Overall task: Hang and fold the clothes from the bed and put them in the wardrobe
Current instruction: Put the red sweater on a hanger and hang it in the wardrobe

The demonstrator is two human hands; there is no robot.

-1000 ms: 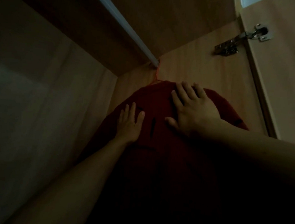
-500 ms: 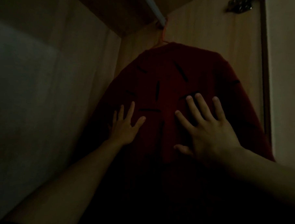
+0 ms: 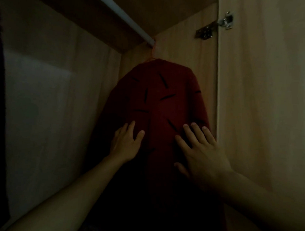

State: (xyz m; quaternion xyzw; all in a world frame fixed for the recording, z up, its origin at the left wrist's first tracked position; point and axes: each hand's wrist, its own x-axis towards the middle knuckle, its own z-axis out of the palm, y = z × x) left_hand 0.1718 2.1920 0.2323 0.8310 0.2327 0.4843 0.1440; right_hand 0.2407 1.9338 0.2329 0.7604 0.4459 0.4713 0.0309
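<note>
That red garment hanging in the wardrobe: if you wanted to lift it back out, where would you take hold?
Probably the orange hanger hook, where it loops over the rail above the red garment. Reach up from the front, above the collar. The cloth hangs limp, so gripping it would only drag it. Both the left hand and right hand lie flat on it.

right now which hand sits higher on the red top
The left hand, flat on the red top near its left edge; the right hand lies lower, nearer the camera, by the right edge.
</note>
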